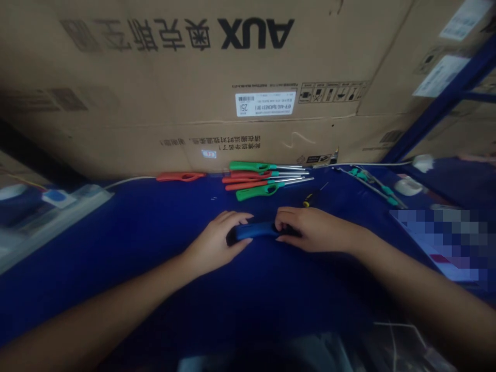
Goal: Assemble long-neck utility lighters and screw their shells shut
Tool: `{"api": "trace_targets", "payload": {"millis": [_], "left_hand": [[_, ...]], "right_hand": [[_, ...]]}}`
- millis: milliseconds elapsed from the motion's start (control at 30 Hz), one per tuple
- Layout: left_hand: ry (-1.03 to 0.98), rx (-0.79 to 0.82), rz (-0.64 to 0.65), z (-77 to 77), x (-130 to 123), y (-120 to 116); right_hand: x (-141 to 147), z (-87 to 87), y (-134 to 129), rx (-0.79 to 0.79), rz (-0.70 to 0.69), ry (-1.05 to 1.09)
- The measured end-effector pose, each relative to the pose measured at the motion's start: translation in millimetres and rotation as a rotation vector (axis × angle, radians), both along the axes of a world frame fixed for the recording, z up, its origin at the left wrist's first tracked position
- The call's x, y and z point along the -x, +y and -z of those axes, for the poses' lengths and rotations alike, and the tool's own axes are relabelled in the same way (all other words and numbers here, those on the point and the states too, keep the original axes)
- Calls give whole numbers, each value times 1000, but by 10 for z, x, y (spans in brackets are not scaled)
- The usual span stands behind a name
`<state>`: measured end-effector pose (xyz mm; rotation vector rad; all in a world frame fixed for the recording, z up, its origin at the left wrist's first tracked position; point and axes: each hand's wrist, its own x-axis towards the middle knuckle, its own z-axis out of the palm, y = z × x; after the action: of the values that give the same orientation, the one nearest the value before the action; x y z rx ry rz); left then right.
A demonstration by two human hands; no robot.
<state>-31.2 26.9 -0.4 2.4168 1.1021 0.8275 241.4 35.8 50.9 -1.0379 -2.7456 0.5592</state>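
A dark blue, elongated handle-like piece [258, 231] is held level above the blue table [155, 263]. Its left end is between the thumb and fingers of my left hand [219, 237]. My right hand [306, 227] grips the other end, fingers curled over it; that end is partly hidden. Beyond my hands lies a group of lighters with metal rods: a green one [251, 192] in front, red ones [244, 178] in the middle and another green one [250, 166] at the back. A red handle [180, 176] lies apart to their left.
A large cardboard box [186, 108] stands along the table's back. A small yellow and black tool [308, 200] lies behind my right hand. Rods with teal parts [372, 183] are at the right, near a white round item [408, 186]. Clear plastic [58, 222] lies left.
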Motion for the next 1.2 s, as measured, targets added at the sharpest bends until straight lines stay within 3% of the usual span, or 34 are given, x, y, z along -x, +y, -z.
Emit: {"api": "trace_targets", "payload": {"millis": [567, 700, 900, 1000, 1200], "left_hand": [[-37, 17, -20, 3, 6, 19], [-43, 7, -28, 12, 8, 15], [-35, -7, -69, 32, 4, 29], [-45, -29, -98, 42, 13, 49], [-49, -22, -84, 41, 25, 76]], "right_hand": [[4, -15, 2, -82, -22, -9], [-5, 11, 20, -198, 2, 7], [-55, 20, 59, -407, 175, 87], [-81, -5, 84, -351, 182, 163], [-62, -13, 86, -25, -7, 112]]}}
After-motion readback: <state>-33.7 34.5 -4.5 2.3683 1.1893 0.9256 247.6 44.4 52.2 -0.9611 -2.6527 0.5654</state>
